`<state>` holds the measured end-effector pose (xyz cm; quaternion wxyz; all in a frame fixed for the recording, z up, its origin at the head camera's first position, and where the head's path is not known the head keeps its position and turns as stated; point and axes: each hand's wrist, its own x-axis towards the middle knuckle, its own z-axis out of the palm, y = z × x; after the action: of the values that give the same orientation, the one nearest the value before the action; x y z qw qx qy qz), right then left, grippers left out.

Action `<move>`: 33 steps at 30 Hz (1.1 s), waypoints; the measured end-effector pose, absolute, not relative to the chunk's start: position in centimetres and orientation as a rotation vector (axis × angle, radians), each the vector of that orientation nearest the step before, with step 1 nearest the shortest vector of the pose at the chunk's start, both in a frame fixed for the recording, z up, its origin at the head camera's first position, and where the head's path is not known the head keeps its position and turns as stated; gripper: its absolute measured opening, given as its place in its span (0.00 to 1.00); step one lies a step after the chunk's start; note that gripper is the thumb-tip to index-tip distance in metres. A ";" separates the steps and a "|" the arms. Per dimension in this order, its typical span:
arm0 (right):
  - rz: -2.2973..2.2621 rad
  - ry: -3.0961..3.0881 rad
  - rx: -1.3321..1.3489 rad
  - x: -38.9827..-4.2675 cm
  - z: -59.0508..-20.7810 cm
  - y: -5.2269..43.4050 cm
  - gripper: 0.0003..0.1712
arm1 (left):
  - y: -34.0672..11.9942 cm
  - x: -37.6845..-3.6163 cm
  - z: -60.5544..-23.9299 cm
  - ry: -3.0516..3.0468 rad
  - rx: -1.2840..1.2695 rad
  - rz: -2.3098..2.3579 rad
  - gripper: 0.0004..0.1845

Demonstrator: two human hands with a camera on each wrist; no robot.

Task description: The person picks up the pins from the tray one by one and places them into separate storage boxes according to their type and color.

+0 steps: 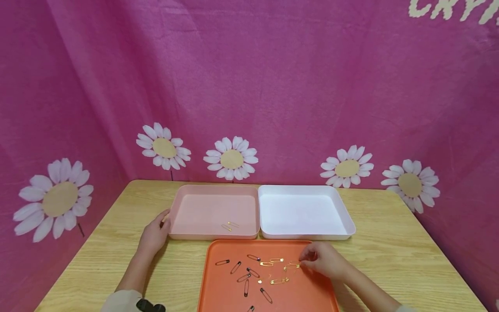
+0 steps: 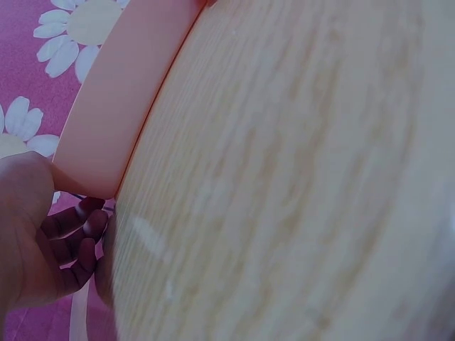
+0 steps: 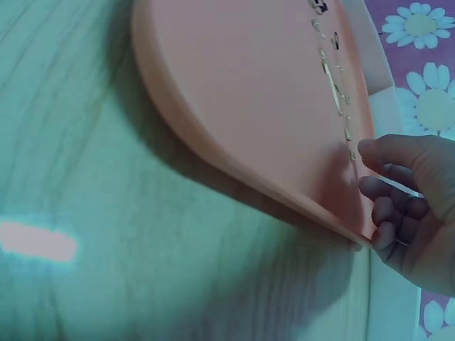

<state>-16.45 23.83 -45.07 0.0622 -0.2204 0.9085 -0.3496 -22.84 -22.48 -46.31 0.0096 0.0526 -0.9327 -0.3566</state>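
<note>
An orange tray (image 1: 312, 294) lies at the table's front centre, with several black safety pins (image 1: 246, 273) and gold safety pins (image 1: 278, 281) scattered on it. My right hand (image 1: 323, 260) rests on the tray's right part. Its bunched fingertips pinch the end of a gold safety pin (image 1: 293, 265). In the right wrist view its fingers (image 3: 398, 206) curl over the orange tray's (image 3: 234, 106) rim. My left hand (image 1: 153, 236) lies on the table, its thumb touching the left corner of a pink tray (image 1: 202, 212). That tray holds two gold pins (image 1: 230, 225). The left wrist view shows loosely curled fingers (image 2: 71, 234) beside the pink tray's wall (image 2: 121, 106).
A white tray (image 1: 300, 212) with nothing in it stands to the right of the pink one, behind the orange tray. The wooden table (image 1: 390, 260) is ringed by a pink cloth backdrop with daisies (image 1: 231, 158) on three sides.
</note>
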 end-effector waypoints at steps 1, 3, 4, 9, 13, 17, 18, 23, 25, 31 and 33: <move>-1.031 2.758 -0.682 -16.4 -45.2 23.8 0.02 | -22.5 -22.8 -46.3 -2.915 0.165 -1.112 0.25; -0.971 2.788 -0.723 -16.4 -45.4 23.7 0.01 | -22.5 -22.8 -46.5 -2.913 0.170 -1.111 0.25; -0.942 2.803 -0.742 -16.4 -45.4 23.7 0.01 | -22.5 -22.8 -46.5 -2.912 0.169 -1.110 0.25; -0.844 2.872 -0.791 -16.5 -45.5 23.4 0.03 | -22.6 -22.8 -46.7 -2.895 0.160 -1.110 0.25; -0.822 2.897 -0.772 -16.5 -45.4 23.2 0.04 | -22.6 -22.8 -46.6 -2.893 0.164 -1.117 0.25; -0.914 2.833 -0.723 -16.5 -45.4 23.1 0.04 | -22.6 -22.9 -46.6 -2.896 0.162 -1.118 0.25; -0.947 2.810 -0.707 -16.5 -45.4 23.0 0.04 | -22.6 -22.8 -46.6 -2.896 0.163 -1.116 0.25; -1.092 2.698 -0.617 -16.5 -45.6 22.9 0.03 | -22.6 -22.9 -46.7 -2.898 0.178 -1.119 0.25; -1.154 2.664 -0.586 -16.5 -45.5 22.8 0.02 | -22.6 -22.9 -46.7 -2.899 0.178 -1.118 0.25; -1.294 2.619 -0.571 -17.0 -44.9 22.5 0.02 | -22.6 -23.0 -46.6 -2.898 0.171 -1.120 0.25; -1.302 2.618 -0.567 -17.1 -44.6 22.3 0.02 | -22.6 -23.0 -46.6 -2.901 0.171 -1.118 0.25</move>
<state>-17.13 22.35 -44.63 0.0814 -0.1897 0.8762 -0.4355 -23.01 -22.62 -46.60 0.0138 0.0550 -0.9316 -0.3591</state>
